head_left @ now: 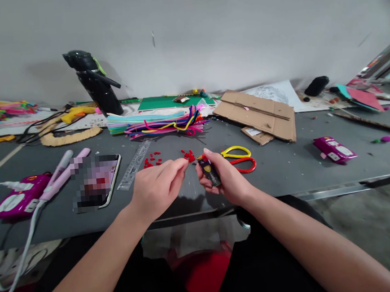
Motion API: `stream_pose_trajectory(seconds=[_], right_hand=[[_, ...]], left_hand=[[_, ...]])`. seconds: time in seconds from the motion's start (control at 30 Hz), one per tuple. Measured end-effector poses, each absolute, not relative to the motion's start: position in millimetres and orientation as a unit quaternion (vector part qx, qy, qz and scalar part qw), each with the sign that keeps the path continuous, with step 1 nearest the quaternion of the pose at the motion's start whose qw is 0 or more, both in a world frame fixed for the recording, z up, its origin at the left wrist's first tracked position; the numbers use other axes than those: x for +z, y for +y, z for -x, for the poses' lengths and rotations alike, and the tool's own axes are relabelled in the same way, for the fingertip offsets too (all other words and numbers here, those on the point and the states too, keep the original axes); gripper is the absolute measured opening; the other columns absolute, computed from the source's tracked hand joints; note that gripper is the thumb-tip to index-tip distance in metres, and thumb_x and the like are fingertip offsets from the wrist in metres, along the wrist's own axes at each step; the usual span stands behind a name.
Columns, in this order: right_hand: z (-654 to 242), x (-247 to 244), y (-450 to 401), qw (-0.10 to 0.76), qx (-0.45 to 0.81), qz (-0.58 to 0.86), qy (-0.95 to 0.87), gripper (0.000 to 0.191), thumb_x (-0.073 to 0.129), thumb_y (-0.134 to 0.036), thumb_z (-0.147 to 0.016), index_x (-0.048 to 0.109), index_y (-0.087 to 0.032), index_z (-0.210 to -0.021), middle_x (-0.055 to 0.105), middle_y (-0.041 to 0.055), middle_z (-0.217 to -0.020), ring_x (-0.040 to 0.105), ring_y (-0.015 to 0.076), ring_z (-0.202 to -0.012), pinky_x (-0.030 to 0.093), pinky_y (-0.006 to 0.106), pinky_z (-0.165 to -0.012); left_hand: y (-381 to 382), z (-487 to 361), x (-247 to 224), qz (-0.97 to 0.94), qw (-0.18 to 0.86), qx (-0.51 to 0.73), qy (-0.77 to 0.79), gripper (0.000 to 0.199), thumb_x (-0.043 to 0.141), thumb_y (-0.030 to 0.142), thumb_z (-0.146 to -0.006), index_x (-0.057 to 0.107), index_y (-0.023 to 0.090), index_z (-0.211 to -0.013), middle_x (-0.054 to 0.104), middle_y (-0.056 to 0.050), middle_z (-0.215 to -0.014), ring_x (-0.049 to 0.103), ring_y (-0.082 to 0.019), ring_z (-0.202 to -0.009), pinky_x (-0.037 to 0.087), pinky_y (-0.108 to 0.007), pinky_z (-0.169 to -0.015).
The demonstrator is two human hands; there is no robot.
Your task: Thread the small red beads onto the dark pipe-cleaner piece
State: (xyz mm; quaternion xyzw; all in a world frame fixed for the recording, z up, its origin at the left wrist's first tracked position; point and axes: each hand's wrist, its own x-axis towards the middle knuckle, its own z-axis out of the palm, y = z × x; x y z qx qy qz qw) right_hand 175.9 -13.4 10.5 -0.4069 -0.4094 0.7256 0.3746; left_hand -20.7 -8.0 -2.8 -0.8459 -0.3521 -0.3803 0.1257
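Observation:
My right hand (222, 177) is closed around a black lighter (209, 171), its thumb by the lighter's top end. Facing it across a small gap, my left hand (159, 185) is closed in a pinch; whatever lies between its fingertips is too small to make out. Small red pieces (153, 159) are scattered on the grey table just beyond my left hand, and a cluster of red pieces (189, 155) lies between the two hands. Behind my right hand rest scissors with one yellow and one red handle (241, 158), their blades partly hidden.
A clear ruler (135, 165) and a phone (103, 180) lie left of my hands, beside a pink hair straightener (62, 176). Farther back are bundled pipe cleaners (152, 122), a black flask (97, 88) and cardboard (260, 114). A purple packet (335, 150) sits right.

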Motion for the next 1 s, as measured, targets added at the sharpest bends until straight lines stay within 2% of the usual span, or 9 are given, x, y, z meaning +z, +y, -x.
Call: stream_pose_trajectory(seconds=[0.1, 0.23, 0.4, 0.7, 1.0], right_hand=[[-174, 13, -17, 0.371, 0.746, 0.409, -0.373, 0.057, 0.044, -0.068, -0.091, 0.056, -0.017, -0.070, 0.042, -0.0030, -0.047, 0.033, 0.0085, -0.042, 0.021, 0.021, -0.041], [-170, 14, -21, 0.343, 0.799, 0.393, -0.298, 0.056, 0.050, -0.069, -0.087, 0.052, -0.017, -0.066, 0.030, -0.0074, -0.048, 0.020, 0.0056, -0.043, 0.015, 0.019, -0.041], [-167, 12, -22, 0.316, 0.821, 0.396, -0.263, 0.052, 0.047, -0.064, -0.088, 0.047, -0.018, -0.063, 0.026, -0.0084, -0.047, 0.012, 0.0046, -0.041, 0.007, 0.018, -0.040], [-159, 8, -20, 0.373, 0.742, 0.461, -0.311, 0.048, 0.042, -0.055, -0.090, 0.046, -0.018, -0.060, 0.025, -0.0082, -0.045, 0.013, 0.0050, -0.042, 0.009, 0.017, -0.039], [-155, 4, -19, 0.393, 0.730, 0.463, -0.312, 0.043, 0.043, -0.051, -0.089, 0.046, -0.018, -0.061, 0.024, -0.0081, -0.048, 0.013, 0.0056, -0.043, 0.010, 0.017, -0.039]], left_hand=[[-5, 23, -3, 0.850, 0.143, -0.373, -0.344, 0.018, 0.059, 0.015, -0.093, 0.064, 0.020, -0.110, 0.078, -0.001, -0.083, 0.072, -0.013, -0.066, 0.050, -0.022, -0.064], [-1, 26, -3, 0.860, 0.170, -0.357, -0.321, 0.021, 0.061, 0.012, -0.092, 0.064, 0.019, -0.112, 0.078, -0.001, -0.083, 0.071, -0.013, -0.065, 0.050, -0.023, -0.063], [3, 27, 3, 0.869, 0.203, -0.329, -0.309, 0.014, 0.058, 0.014, -0.093, 0.065, 0.018, -0.105, 0.075, 0.000, -0.078, 0.068, -0.012, -0.060, 0.045, -0.025, -0.057], [7, 31, 2, 0.891, 0.214, -0.267, -0.299, 0.017, 0.052, 0.016, -0.095, 0.066, 0.020, -0.103, 0.066, 0.002, -0.068, 0.061, -0.012, -0.058, 0.037, -0.028, -0.055], [5, 32, 4, 0.889, 0.208, -0.278, -0.300, 0.020, 0.050, 0.015, -0.095, 0.068, 0.021, -0.103, 0.064, 0.002, -0.068, 0.059, -0.012, -0.057, 0.036, -0.029, -0.053]])
